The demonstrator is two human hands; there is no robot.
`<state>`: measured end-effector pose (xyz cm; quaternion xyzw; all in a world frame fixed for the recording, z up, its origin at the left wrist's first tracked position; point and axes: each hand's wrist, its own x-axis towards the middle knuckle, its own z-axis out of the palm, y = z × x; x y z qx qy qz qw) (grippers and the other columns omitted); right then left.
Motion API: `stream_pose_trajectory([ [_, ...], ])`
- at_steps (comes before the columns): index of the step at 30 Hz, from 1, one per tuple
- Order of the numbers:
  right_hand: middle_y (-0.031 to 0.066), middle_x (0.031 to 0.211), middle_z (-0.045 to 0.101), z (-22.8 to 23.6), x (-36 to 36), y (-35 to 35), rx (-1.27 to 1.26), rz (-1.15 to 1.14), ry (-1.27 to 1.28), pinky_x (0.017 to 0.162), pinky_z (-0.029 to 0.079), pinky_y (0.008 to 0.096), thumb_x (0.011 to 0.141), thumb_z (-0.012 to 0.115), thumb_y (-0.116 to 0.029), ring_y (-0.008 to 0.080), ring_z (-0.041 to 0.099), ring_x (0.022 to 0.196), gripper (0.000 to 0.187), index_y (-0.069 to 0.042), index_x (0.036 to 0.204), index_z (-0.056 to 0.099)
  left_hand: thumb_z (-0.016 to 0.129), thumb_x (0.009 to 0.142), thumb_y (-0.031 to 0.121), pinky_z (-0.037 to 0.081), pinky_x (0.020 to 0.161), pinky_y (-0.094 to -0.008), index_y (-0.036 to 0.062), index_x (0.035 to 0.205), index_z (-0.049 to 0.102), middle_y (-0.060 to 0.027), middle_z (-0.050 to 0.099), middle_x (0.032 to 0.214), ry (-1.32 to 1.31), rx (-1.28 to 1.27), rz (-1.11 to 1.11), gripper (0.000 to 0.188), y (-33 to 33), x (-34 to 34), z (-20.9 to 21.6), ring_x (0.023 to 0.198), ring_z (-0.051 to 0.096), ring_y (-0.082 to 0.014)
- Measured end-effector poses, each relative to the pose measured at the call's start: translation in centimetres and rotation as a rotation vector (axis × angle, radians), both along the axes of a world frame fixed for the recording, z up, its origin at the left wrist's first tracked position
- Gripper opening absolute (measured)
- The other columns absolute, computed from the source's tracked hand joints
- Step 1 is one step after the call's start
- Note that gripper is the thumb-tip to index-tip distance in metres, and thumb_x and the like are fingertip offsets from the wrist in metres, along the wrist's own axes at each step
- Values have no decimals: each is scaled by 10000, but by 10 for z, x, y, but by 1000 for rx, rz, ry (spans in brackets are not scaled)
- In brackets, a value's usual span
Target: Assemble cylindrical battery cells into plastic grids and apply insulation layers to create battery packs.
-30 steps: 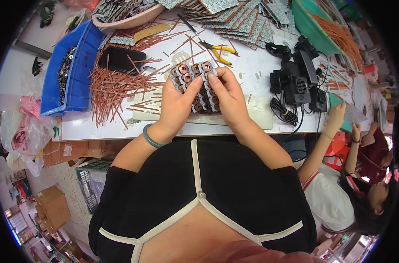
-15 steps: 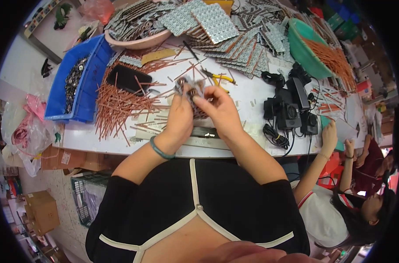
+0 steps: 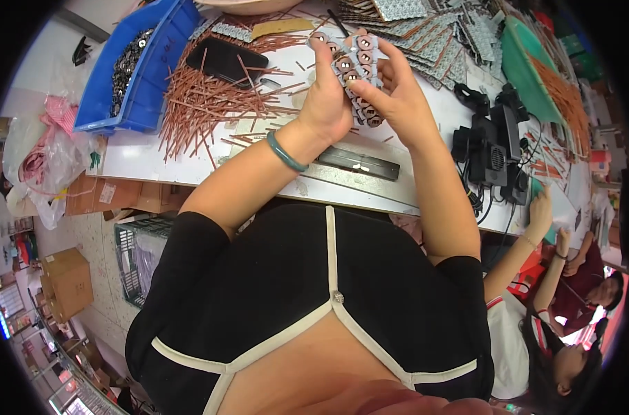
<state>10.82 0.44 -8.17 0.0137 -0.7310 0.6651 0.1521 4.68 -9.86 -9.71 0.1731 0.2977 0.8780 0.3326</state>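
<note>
Both my hands hold a panel of small round circuit boards above the table. Its joined rows carry brown discs with shiny metal pieces, edged in pale grey. My left hand, with a green bangle at the wrist, grips the panel's left side, its thumb along the edge. My right hand holds the other side, thumb across the front and fingers curled behind. The fingertips behind the panel are partly hidden. On the table below lies a dark flat metal bar.
A blue bin of small metal parts stands left. Beside it lie a black phone-like tray and brown strips. Stacked panels, a green basin and black adapters are right. A co-worker's hand is at far right.
The panel has swung up and away from me and opened out, its disc faces now showing. Both hands have moved farther forward and right in view. The yellow pliers no longer show.
</note>
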Motion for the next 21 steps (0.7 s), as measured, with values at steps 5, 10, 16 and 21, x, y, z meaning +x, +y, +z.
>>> stream_pose_trajectory([
  [5, 92, 1101, 587, -11, -4, 4, -34, 24, -74, 881, 445, 296, 768, 752, -157, 160, 553, 1015, 649, 6, 1291, 404, 227, 913, 664, 430, 959, -383, 27, 1371, 332, -109, 553, 1160, 20, -98, 131, 792, 3, -12, -21, 1077, 531, -209],
  [10, 77, 1033, 609, -1, 3, 27, 496, 42, -170, 814, 463, 276, 710, 748, -104, 128, 576, 939, 598, -19, 1237, 478, 352, 958, 539, 408, 920, -343, 57, 1323, 431, -87, 562, 1166, 222, -357, 9, 610, -28, -35, -33, 1102, 498, -150],
  [16, 129, 939, 615, -16, -2, 25, 1004, 38, -113, 752, 481, 383, 645, 746, -142, 301, 598, 861, 647, -134, 1246, 505, 781, 686, 104, 470, 609, -228, 25, 1268, 486, -98, 558, 1055, 1077, -859, -83, 657, -58, -52, -53, 667, 538, -94],
  [21, 159, 1051, 617, -33, 2, 30, 1012, 67, -127, 834, 466, 397, 641, 763, -158, 320, 587, 972, 698, -125, 1277, 479, 771, 666, 94, 471, 629, -265, 21, 1230, 520, -82, 514, 893, 1179, -913, -18, 622, -52, -43, -48, 649, 538, -140],
])
